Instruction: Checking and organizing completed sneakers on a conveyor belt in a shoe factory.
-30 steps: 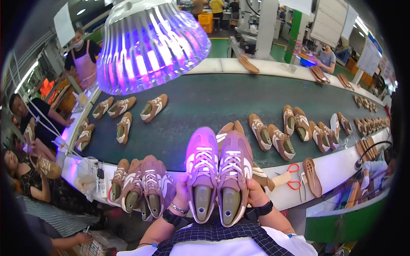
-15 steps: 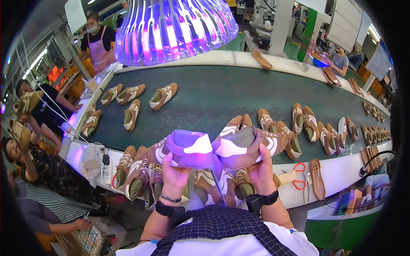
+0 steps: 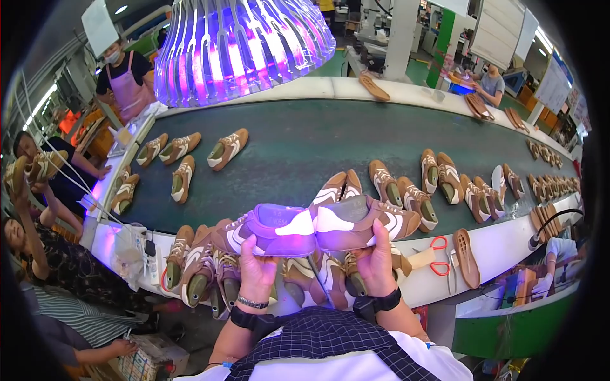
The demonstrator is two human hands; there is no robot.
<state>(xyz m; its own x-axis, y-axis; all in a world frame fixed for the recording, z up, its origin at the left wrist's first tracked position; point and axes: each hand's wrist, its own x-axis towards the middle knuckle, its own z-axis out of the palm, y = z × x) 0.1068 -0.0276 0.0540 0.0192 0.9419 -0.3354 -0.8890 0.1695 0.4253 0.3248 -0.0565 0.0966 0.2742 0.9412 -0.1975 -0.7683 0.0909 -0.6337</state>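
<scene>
My left hand point(image 3: 259, 267) grips a brown sneaker point(image 3: 273, 238) with a white heel patch, its thumb on the near side. A matching sneaker point(image 3: 359, 230) is in my right hand point(image 3: 376, 263). The pair is raised above the near edge of the bench, heels meeting in the middle and toes pointing outward. Dark green lasts fill both shoes. Purple light falls mostly on the left one. Below and beside my hands, more sneakers point(image 3: 202, 270) stand along the edge, partly covered by my hands and the held pair.
A glowing purple lamp point(image 3: 244, 54) hangs over the green conveyor belt point(image 3: 289, 136), which carries several sneakers. Right of me lie red-handled scissors point(image 3: 439, 257), pincers point(image 3: 452, 272) and a brown sole point(image 3: 467, 259). Other people work at the left and far side.
The two held sneakers have come together, heels now touching where a gap was before. My right hand has moved slightly left. The surroundings have shifted a little left in the view.
</scene>
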